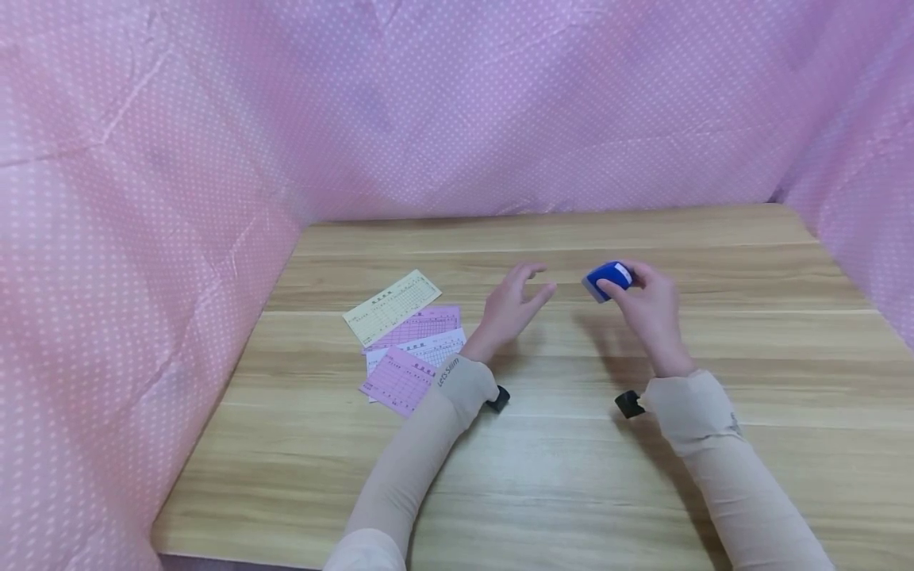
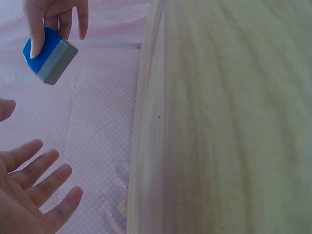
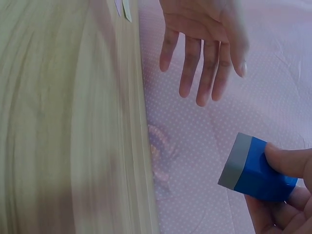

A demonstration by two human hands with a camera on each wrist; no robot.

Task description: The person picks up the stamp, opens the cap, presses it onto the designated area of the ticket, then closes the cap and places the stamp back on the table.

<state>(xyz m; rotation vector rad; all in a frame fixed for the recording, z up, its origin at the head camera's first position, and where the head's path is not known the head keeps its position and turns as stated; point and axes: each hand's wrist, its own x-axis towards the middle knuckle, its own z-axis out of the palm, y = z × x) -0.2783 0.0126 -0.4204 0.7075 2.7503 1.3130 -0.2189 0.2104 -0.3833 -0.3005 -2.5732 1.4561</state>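
My right hand point(image 1: 655, 313) holds a blue stamp point(image 1: 609, 275) with a grey cap, thumb on one side and fingers on the other, above the table. A small white label shows on the stamp's top in the head view. In the right wrist view the stamp's grey end point(image 3: 235, 161) points away from the palm. My left hand point(image 1: 505, 307) hovers to the stamp's left, fingers spread and holding nothing. Between the left hand and the stamp there is a gap. Left of that hand lie printed slips: a yellow one point(image 1: 393, 308), two pink ones point(image 1: 400, 381) and a white one point(image 1: 450, 342), overlapping.
The wood-grain table point(image 1: 557, 476) carries the slips on its left half. A pink polka-dot cloth point(image 1: 457, 111) hangs behind and at both sides of it. The left forearm's sleeve point(image 1: 421, 444) partly covers the lower slips.
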